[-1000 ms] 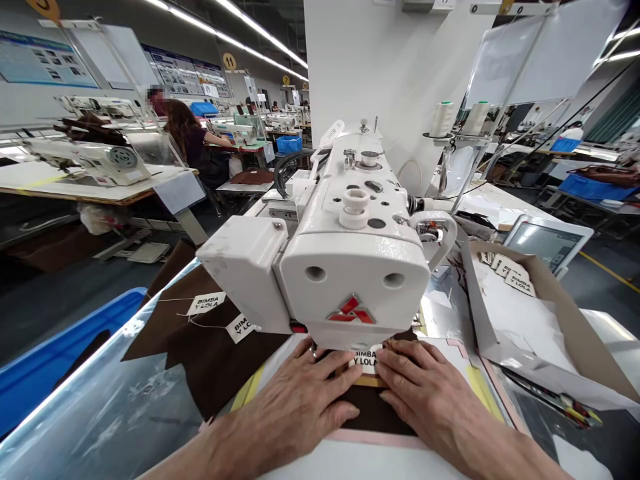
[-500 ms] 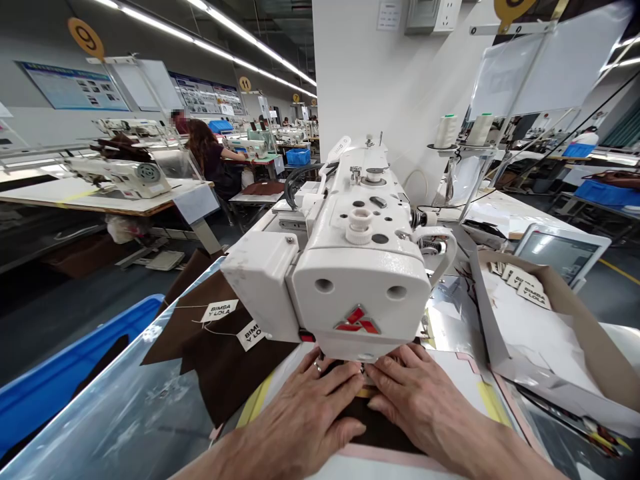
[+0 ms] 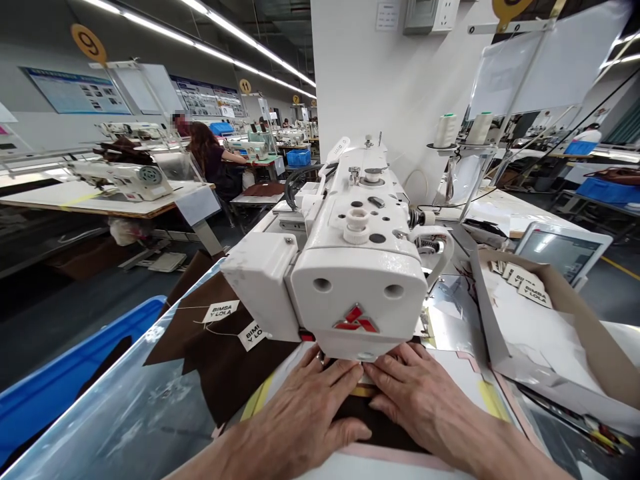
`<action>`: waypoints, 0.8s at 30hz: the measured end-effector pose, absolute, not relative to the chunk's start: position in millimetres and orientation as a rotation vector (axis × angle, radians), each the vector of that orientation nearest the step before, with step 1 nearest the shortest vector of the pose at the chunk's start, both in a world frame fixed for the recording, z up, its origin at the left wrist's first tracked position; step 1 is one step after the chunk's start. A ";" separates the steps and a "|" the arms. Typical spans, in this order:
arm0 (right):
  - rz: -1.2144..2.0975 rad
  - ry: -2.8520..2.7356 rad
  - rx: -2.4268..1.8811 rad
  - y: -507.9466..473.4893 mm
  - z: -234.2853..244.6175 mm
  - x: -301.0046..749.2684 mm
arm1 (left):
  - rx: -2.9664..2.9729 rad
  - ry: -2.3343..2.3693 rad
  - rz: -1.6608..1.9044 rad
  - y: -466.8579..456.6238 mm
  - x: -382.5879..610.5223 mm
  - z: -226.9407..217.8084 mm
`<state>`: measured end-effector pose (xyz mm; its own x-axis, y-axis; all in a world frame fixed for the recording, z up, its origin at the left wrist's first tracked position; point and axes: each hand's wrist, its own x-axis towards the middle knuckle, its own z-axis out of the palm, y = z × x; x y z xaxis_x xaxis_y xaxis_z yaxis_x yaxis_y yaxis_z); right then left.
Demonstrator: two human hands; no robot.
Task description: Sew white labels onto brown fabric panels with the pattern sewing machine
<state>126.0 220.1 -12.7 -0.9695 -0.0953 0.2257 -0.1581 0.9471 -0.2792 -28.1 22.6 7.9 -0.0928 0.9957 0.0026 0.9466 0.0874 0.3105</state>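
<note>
A white sewing machine [image 3: 360, 287] with a red emblem stands right before me, and its head hides the needle area. My left hand [image 3: 317, 403] lies flat with fingers stretched under the machine's head, pressing on dark brown fabric [image 3: 373, 420]. From the other side my right hand [image 3: 413, 390] rests flat on the same piece, its fingertips close to those of the left. Between the fingertips a small pale patch shows, mostly covered. More brown fabric [image 3: 220, 380] with white labels [image 3: 221, 311] stitched on, threads trailing, hangs to the left of the machine.
At right stands a cardboard box [image 3: 575, 320] holding paper and several loose labels [image 3: 534, 292], with a screen [image 3: 563, 250] behind it. A blue bin [image 3: 75, 387] is at lower left. Thread cones [image 3: 445, 131] stand behind the machine. A co-worker [image 3: 205, 150] sits further back.
Both hands stay almost in place on the fabric; the fingertips have shifted only slightly. The view has moved a little.
</note>
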 end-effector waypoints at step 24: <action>0.347 -2.901 0.220 216.7 -12.6 125.3 | 2.227 2.146 0.426 7.6 -53.6 1.4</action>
